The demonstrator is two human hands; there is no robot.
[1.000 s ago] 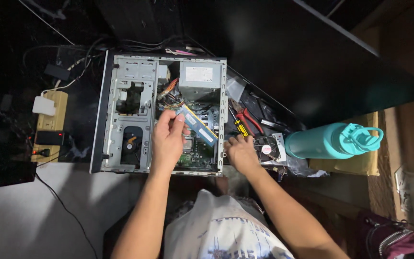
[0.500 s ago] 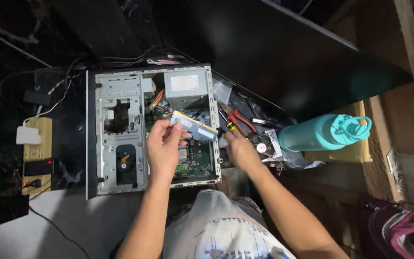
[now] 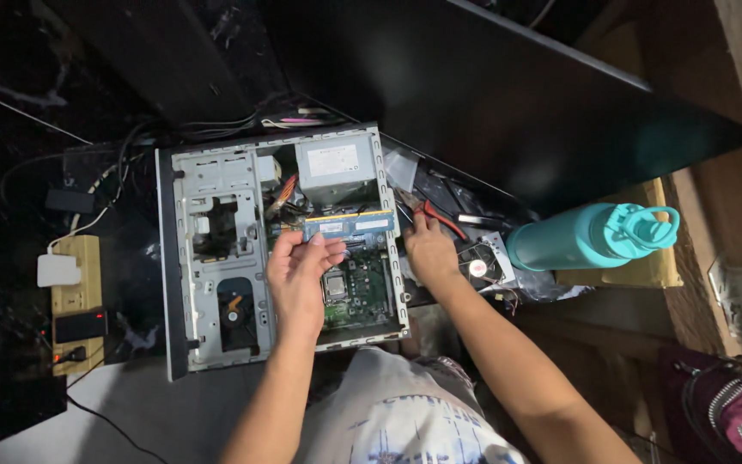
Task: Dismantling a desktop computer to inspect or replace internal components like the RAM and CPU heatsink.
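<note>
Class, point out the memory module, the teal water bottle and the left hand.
memory module (image 3: 349, 226), head view, middle of its long face.
teal water bottle (image 3: 564, 241), head view, its body.
left hand (image 3: 295, 277), head view, back of hand.

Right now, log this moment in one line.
left hand: holds memory stick | right hand: on computer case edge

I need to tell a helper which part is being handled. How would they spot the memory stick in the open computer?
Find the open grey computer case lying on its side on the dark desk. Over its green motherboard, below the boxy power supply, the left hand and right hand hold a memory stick between them. It is the only long, thin blue-green strip, with a pale label.
</note>
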